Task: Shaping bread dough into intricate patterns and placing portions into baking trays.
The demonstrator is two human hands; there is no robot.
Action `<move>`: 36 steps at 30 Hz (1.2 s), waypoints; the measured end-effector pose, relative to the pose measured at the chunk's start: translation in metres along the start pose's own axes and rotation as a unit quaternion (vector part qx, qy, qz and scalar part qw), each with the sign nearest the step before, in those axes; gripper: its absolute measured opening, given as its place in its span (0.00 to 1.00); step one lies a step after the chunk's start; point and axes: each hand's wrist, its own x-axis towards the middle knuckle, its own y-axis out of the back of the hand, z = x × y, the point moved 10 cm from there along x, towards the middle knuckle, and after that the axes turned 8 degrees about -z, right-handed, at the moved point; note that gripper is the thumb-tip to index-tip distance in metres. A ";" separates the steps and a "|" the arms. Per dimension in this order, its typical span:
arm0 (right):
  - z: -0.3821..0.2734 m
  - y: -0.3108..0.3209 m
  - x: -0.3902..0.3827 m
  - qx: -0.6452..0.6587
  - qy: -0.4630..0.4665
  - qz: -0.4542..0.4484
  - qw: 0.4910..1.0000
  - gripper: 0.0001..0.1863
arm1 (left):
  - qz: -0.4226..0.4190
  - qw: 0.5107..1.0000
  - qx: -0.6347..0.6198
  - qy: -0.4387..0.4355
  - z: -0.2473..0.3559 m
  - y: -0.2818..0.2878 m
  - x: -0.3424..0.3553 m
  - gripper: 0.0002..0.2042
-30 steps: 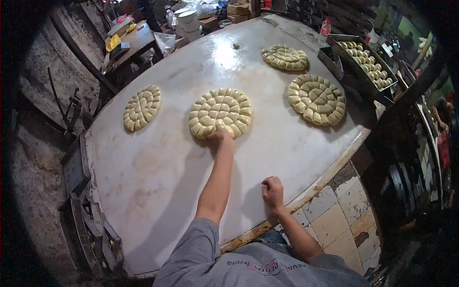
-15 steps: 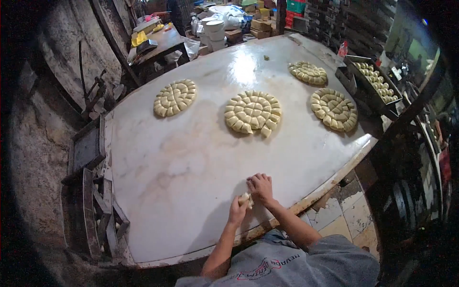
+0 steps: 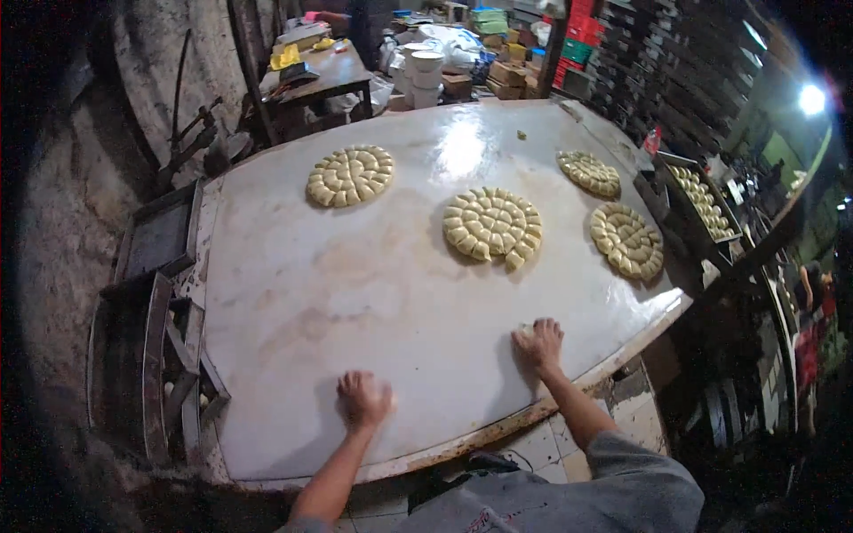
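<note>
My left hand (image 3: 364,398), blurred, curls low over the near part of the pale stone table (image 3: 293,338); what is under its fingers is unclear. My right hand (image 3: 538,345) lies farther right with fingers curled over a small pale dough piece, mostly hidden. Beyond them sit four round slabs of cut dough: one at the left (image 3: 349,176), one in the middle (image 3: 492,222) with a break in its near edge, and two at the right (image 3: 588,173) (image 3: 625,240). A small dough scrap (image 3: 522,135) lies toward the back.
Empty-looking metal trays (image 3: 164,231) stand at the left edge; a tray of dough balls (image 3: 697,200) is at the right. Behind are a worktable (image 3: 329,80), white buckets (image 3: 425,71), sacks, boxes and crates. Another person's arm (image 3: 329,18) shows at the back.
My left hand took dough from the middle slab's near edge and brought it down beside my right. Now the hands are apart, left moved leftward, right rightward. The view has tilted up.
</note>
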 end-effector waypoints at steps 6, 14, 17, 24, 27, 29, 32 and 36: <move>-0.066 -0.045 0.041 0.160 0.056 0.022 0.985 0.08 | -0.018 0.998 -0.056 0.008 0.101 -0.051 0.023 0.04; 0.061 0.027 0.003 0.066 0.074 0.094 0.991 0.08 | 0.050 0.994 0.099 0.016 0.003 0.013 -0.026 0.06; 0.050 -0.020 0.073 0.035 0.029 0.046 0.998 0.08 | 0.162 0.973 0.073 0.144 -0.059 -0.020 0.032 0.05; -0.037 -0.011 -0.011 0.122 0.210 0.137 0.960 0.09 | 0.097 0.995 -0.009 0.038 0.034 -0.030 -0.020 0.05; 0.019 -0.019 -0.019 0.099 0.168 0.031 0.980 0.09 | 0.089 0.996 -0.025 0.008 -0.038 -0.021 -0.076 0.04; 0.012 0.004 0.009 0.076 0.130 0.023 0.988 0.08 | 0.203 0.973 0.063 0.094 -0.091 0.014 -0.061 0.05; 0.039 -0.027 0.045 0.061 -0.062 0.062 0.994 0.08 | 0.255 0.946 0.036 0.198 -0.113 0.048 -0.014 0.05; -0.001 -0.058 0.031 -0.029 -0.065 -0.008 0.997 0.11 | -0.017 0.993 0.015 0.118 -0.093 -0.019 -0.013 0.10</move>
